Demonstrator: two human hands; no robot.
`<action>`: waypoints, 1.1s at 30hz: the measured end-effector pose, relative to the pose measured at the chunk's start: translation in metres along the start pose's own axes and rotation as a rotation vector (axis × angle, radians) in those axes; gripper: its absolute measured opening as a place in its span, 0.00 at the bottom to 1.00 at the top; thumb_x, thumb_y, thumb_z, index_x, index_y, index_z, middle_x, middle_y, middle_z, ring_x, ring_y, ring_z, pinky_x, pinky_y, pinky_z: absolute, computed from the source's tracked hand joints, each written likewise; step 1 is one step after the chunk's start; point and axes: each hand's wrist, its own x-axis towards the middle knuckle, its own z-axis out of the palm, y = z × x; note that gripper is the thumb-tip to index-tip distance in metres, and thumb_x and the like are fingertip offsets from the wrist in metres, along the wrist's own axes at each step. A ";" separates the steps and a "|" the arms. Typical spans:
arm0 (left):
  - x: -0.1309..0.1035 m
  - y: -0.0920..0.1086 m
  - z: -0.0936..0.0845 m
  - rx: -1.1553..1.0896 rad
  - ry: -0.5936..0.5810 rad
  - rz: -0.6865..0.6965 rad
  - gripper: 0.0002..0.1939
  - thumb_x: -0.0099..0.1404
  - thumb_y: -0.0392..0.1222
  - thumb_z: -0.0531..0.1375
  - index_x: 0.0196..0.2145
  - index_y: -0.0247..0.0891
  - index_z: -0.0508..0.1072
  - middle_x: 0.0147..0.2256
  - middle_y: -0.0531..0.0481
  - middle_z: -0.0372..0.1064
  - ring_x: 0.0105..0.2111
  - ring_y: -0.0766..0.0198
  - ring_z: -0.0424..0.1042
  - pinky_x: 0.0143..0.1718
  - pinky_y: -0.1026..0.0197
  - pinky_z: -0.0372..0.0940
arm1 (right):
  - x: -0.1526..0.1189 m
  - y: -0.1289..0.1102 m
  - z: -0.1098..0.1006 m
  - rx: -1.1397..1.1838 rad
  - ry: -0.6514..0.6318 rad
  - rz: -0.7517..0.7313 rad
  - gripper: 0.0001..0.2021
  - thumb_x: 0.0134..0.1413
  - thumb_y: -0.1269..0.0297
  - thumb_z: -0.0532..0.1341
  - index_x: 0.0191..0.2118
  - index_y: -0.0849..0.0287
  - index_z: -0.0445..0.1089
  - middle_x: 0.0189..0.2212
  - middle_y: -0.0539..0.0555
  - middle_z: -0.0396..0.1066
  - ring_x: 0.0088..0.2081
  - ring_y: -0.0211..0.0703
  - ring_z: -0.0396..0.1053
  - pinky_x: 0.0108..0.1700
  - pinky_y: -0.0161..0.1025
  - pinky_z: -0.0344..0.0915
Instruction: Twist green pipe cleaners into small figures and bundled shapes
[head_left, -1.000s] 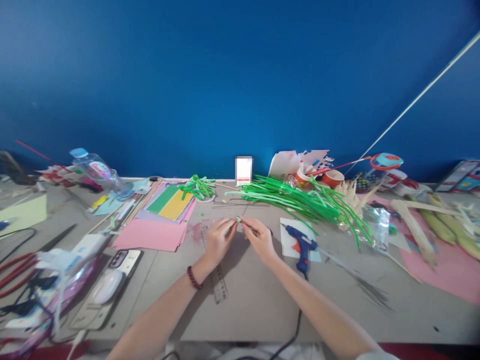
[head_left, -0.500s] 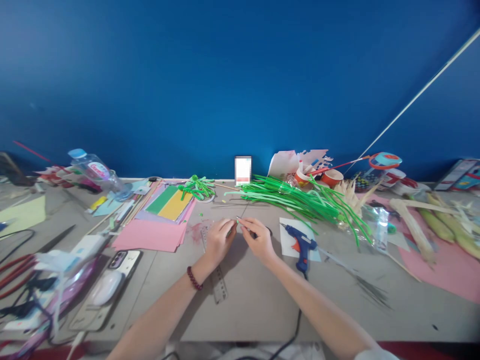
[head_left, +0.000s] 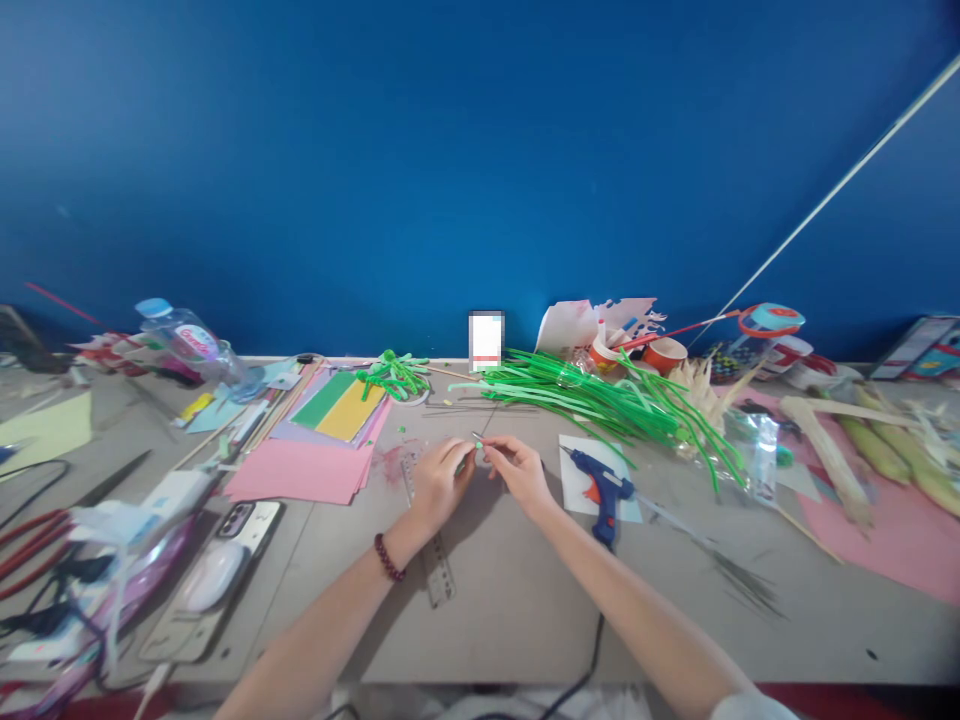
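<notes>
My left hand [head_left: 444, 478], with a dark red bead bracelet [head_left: 388, 556] on its wrist, has its fingers pinched together over the middle of the table. Facing it, my right hand [head_left: 519, 474] is closed with thumb and index finger meeting the left fingertips. Between the fingertips of both hands is a small pale green piece [head_left: 478, 444], mostly covered; its exact shape is too small to tell. A clear ruler [head_left: 438, 580] lies under my left wrist. Right of my hands, a blue hot glue gun [head_left: 604, 492] rests on white paper [head_left: 571, 486].
Behind my hands lies a bundle of green pipe cleaners [head_left: 600, 395]. Coloured sheets [head_left: 300, 470] and a green curled bunch [head_left: 397, 378] are to the left, with a phone [head_left: 176, 630] and water bottle [head_left: 196, 340]. Corn husks [head_left: 832, 460] lie far right. A screen [head_left: 487, 340] stands against the wall.
My right hand has shifted slightly and its fingers have turned; a dark shape seen by its fingers before is no longer visible. The pale green piece shows a little more. My left hand barely moved.
</notes>
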 end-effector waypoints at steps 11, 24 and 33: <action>0.003 0.001 -0.001 0.062 -0.065 0.099 0.08 0.66 0.37 0.53 0.37 0.37 0.71 0.31 0.47 0.72 0.31 0.63 0.72 0.33 0.61 0.65 | 0.003 0.001 -0.004 -0.047 0.098 -0.006 0.14 0.38 0.52 0.67 0.25 0.59 0.72 0.23 0.50 0.69 0.19 0.33 0.62 0.21 0.32 0.62; -0.001 -0.010 0.004 0.057 -0.058 0.039 0.10 0.66 0.40 0.53 0.37 0.39 0.75 0.32 0.48 0.75 0.30 0.64 0.73 0.33 0.62 0.67 | 0.010 0.004 -0.008 0.073 0.135 0.067 0.20 0.36 0.46 0.66 0.26 0.60 0.70 0.16 0.47 0.65 0.16 0.32 0.60 0.19 0.32 0.59; 0.005 -0.006 -0.005 0.132 -0.093 0.070 0.13 0.68 0.41 0.52 0.36 0.38 0.75 0.26 0.49 0.72 0.25 0.65 0.70 0.27 0.64 0.62 | 0.012 0.007 -0.012 0.079 0.160 0.052 0.17 0.40 0.49 0.65 0.27 0.60 0.68 0.17 0.46 0.64 0.17 0.32 0.60 0.21 0.31 0.57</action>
